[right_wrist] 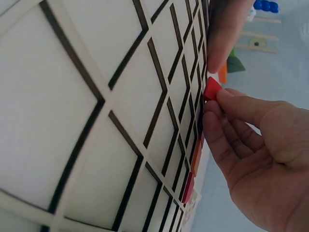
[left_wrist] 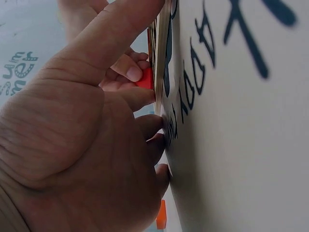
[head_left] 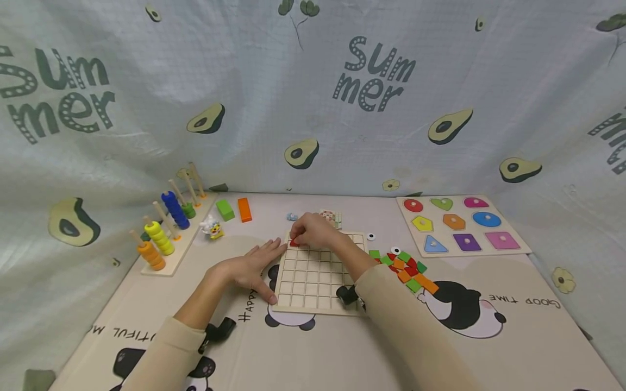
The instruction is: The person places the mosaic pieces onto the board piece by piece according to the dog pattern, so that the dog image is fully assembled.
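Note:
A wooden grid board with square cells lies on the table in front of me. At its far left corner my right hand pinches a small red tile between thumb and fingers. The tile is right at the board's surface in the right wrist view. My left hand rests along the left edge of the board, fingers extended and thumb apart near the lower left corner. In the right wrist view, an orange piece and another red piece show along the board's far edge.
Loose coloured tiles lie right of the board, partly behind my right sleeve. A shape puzzle stands back right. At left are a peg stacker, a small figurine, a green block and an orange block.

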A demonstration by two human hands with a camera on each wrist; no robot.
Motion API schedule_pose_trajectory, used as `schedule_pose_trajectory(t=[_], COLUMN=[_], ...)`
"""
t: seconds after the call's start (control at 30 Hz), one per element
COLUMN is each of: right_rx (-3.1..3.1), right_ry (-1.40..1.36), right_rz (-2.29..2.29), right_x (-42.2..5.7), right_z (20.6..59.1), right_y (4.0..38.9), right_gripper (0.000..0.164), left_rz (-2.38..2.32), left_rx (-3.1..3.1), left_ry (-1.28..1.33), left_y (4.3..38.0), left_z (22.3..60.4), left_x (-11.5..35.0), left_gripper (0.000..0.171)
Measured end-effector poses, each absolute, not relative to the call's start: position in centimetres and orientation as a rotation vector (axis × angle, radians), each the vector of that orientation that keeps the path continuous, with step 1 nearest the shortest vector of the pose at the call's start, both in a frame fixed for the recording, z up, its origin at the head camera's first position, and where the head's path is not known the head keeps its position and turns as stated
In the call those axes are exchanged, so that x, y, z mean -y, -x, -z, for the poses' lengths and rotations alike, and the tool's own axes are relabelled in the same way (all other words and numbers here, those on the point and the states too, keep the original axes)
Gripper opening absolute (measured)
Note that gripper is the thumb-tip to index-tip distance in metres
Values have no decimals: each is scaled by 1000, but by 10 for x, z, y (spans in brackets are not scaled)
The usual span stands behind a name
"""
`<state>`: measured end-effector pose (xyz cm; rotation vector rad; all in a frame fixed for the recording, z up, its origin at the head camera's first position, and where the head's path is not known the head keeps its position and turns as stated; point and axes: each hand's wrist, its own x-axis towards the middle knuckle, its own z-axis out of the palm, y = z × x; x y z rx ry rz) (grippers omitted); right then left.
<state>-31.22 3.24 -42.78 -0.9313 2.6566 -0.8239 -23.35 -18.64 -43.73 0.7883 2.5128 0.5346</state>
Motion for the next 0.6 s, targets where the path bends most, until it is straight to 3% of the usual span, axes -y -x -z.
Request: schedule_pose_trajectory(t=[0.6], right_rx=[-2682], right_ry=[1027], right_rz=[699], right_x=[-23], right_z=[433], right_y=[313], right_gripper=[8], left_rz=[-534], left_rx=[-2508], left_ry=[-756], left_y=[233], left_z=[438], left_x=[186], left_gripper=[132])
